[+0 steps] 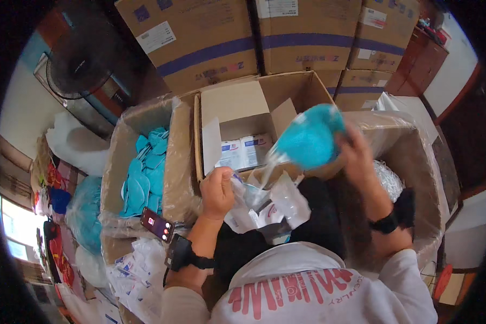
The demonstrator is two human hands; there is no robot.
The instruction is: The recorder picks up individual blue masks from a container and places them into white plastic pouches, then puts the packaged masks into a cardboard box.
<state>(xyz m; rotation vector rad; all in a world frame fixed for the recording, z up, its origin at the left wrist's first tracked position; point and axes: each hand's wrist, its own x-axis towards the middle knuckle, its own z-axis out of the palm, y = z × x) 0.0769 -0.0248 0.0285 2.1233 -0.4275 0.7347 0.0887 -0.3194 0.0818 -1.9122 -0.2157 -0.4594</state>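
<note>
White shirt (294, 259) nearest; right hand (356, 154) grips a teal mask (312, 137), left hand (217, 193) seemingly pinches a white pouch (244, 217): likely bagging, next needing its mouth spread.

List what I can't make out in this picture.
All in the head view:
Right hand: blur smears its grip on the teal mask.
Left hand: its curl hides what it holds, if anything.
Small box: packets cover its bottom.
White bundle: partly behind the right forearm.
Cartons: tops cut off by the upper edge.
</note>
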